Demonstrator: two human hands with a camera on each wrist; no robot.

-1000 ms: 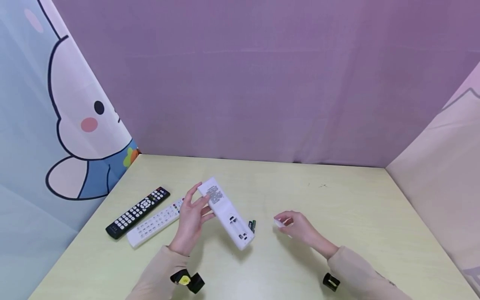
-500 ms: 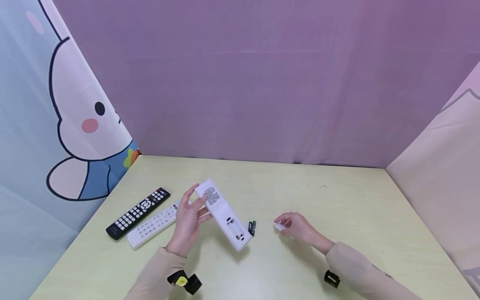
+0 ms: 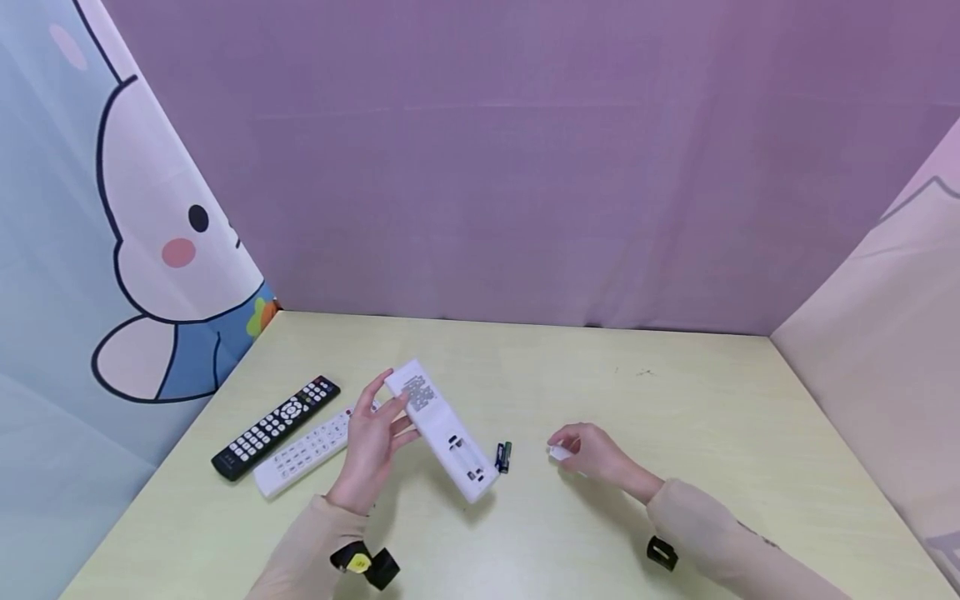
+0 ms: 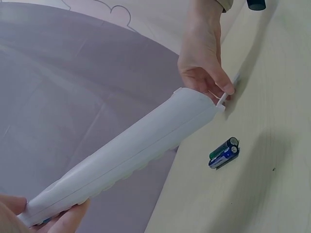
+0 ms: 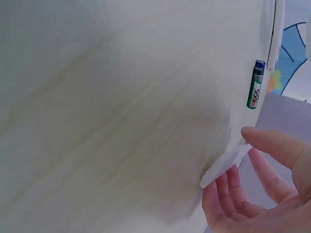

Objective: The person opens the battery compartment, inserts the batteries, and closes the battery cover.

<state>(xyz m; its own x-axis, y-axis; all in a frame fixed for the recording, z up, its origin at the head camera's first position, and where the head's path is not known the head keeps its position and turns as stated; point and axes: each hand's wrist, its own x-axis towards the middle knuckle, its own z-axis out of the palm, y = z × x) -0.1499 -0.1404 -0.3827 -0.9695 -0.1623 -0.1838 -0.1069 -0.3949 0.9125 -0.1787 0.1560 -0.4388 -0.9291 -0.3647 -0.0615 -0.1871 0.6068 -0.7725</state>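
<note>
My left hand [image 3: 370, 450] grips a white remote control [image 3: 442, 431] by its far end, raised above the table and tilted. Its back faces up, showing a grey printed label and an open battery compartment [image 3: 467, 458] with no batteries in it. To the right, my right hand [image 3: 594, 454] pinches a small white battery cover [image 5: 226, 165] between thumb and fingers, just over the table. Two batteries [image 4: 224, 153], one green and one blue, lie side by side on the table between the hands, near the remote's lower end.
A black remote control [image 3: 276, 427] and a second white remote control [image 3: 311, 448] lie side by side on the left of the pale wooden table [image 3: 675, 408]. A purple curtain [image 3: 480, 167] hangs behind it, with printed cloth at both sides.
My left hand has shifted slightly left with the white remote, so more of the batteries shows. The right hand stays nearly where it was, still pinching the battery cover.
</note>
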